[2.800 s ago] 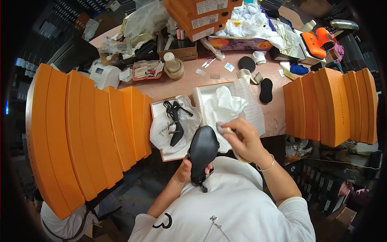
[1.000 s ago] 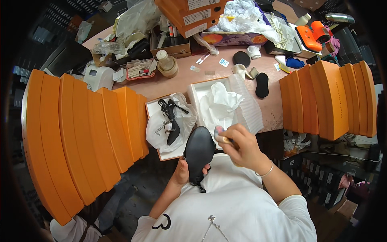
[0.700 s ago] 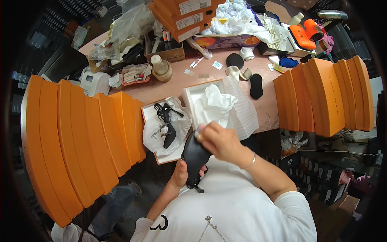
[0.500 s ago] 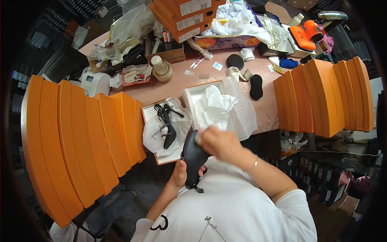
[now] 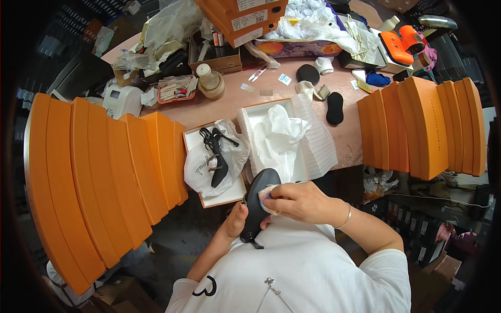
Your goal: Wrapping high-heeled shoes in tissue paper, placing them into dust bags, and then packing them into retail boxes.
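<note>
A black high-heeled shoe [image 5: 260, 187] is turned with its sole up, close to my chest. My left hand [image 5: 237, 221] is closed around its side, thumb upright along the edge. A small pale wad of cloth or sponge [image 5: 268, 198] is pinched in my right hand [image 5: 297, 201] and touches the sole. In front lies the other black heeled shoe [image 5: 221, 169], on a white dust bag [image 5: 197, 175] in an orange-edged box lid [image 5: 224, 197]. Beside it an open shoebox [image 5: 249, 116] holds crumpled white tissue paper [image 5: 284, 128].
Orange shoeboxes stand in rows at left [image 5: 88, 172] and right [image 5: 420, 125], with a tilted stack [image 5: 242, 21] behind. Across the pink table [image 5: 229, 107] are a pump bottle [image 5: 210, 81], a pink basket [image 5: 177, 100], black pads [image 5: 335, 108] and an orange tape dispenser [image 5: 395, 48].
My right hand has shifted down the sole with the pale wad, which now shows more clearly. The shoe stays in my left hand. The whole view has shifted slightly.
</note>
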Demonstrator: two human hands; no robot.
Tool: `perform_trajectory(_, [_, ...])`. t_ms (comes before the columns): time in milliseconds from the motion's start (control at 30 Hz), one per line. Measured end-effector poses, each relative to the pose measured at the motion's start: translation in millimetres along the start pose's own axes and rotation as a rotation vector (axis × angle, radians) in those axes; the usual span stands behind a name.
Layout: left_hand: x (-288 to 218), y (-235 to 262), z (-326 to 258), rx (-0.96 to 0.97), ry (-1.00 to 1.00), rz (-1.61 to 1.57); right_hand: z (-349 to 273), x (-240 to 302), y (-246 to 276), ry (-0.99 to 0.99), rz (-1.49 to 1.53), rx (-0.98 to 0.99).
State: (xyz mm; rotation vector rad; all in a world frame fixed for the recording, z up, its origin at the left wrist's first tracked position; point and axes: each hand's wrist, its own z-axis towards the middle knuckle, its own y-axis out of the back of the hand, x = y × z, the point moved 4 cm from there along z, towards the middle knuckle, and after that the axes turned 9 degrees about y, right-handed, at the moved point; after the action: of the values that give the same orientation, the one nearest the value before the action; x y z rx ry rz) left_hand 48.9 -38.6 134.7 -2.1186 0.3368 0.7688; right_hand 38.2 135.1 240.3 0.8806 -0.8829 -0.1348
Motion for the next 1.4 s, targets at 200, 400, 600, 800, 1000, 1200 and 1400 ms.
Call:
perform_trajectory(200, [4.4,-3.1,1.9,0.016,0.046,-0.015,-3.4,-0.3,3.8,0.021,0.024,-0.01])
perform_trajectory(400, [5.9,-2.8,-0.2,-0.026,0.027,0.031,-13.0,3.3,4.8,-0.03,0.032,-0.046])
perform_trajectory(600, [-1.5,-10.5,3.0,-0.023,0.04,0.066,-0.9,-3.9,2.5,-0.097,0.026,-0.11])
perform_trajectory(800, [-1.3,-4.7,5.5,-0.01,0.106,0.063,-17.0,-21.3,1.2,-0.212,0.0,-0.137])
perform_trajectory(1000, [-10.9,-8.5,4.9,0.039,0.024,0.053,-22.4,-58.9,26.0,-0.407,-0.002,-0.541])
perform_trajectory(1200, [-12.7,-8.5,6.2,0.013,0.019,0.065,-0.4,12.2,-5.4,-0.036,-0.036,-0.202])
perform_trajectory(1400, [-10.2,-4.9,5.4,-0.014,-0.025,0.076,13.1,-2.6,-8.9,-0.161,-0.034,-0.201])
